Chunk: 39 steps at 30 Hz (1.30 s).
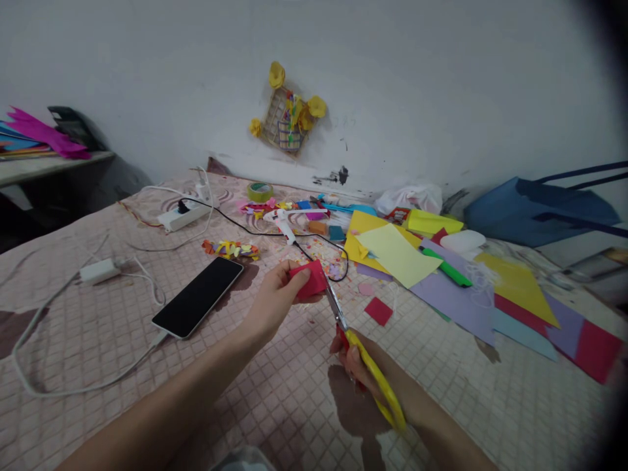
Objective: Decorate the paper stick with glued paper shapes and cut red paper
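Note:
My left hand (283, 288) pinches a small piece of red paper (314, 278) between thumb and fingers, above the table. My right hand (360, 360) grips a pair of scissors (379, 378) with yellow and red handles. The metal blades point up and away and reach the right edge of the red paper; whether they cut into it I cannot tell. Another red paper square (378, 311) lies on the table to the right of the blades. Beyond my left hand rests a white glue gun (283, 226) with a black cord.
A phone (199, 297) on a charging cable lies at left, near a power strip (185, 216). Coloured paper sheets (400, 255) and a green marker (446, 267) spread at right. Paper scraps (230, 249) and a tape roll (260, 191) lie farther back, before the wall.

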Each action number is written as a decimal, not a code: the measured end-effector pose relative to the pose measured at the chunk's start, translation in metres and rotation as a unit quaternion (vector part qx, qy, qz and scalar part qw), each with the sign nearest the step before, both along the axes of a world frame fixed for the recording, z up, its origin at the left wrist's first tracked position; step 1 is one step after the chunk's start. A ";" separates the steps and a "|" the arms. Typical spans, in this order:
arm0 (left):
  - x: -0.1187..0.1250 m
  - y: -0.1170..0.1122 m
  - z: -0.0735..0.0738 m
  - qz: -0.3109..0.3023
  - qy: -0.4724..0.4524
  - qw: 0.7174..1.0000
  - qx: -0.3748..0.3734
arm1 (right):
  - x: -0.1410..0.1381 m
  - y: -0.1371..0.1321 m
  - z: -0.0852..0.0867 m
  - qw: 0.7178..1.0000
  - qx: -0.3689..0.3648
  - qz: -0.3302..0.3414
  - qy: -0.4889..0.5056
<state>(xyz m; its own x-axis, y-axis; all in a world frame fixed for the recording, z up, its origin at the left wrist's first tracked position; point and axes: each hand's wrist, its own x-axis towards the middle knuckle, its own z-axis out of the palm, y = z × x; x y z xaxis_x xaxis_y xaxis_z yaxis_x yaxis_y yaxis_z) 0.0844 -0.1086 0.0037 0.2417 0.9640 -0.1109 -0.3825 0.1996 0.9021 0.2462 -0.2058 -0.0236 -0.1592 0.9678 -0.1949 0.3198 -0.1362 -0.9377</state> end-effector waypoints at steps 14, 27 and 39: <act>0.000 0.000 -0.001 0.000 0.007 1.000 0.001 | -0.004 0.000 0.012 1.000 -0.027 0.000 -0.013; 0.000 0.000 0.000 0.000 0.008 1.000 0.008 | -0.008 0.001 0.022 0.998 -0.044 -0.018 -0.044; -0.002 0.003 -0.003 -0.013 0.003 1.000 0.012 | -0.002 0.002 0.008 0.998 -0.027 0.000 -0.052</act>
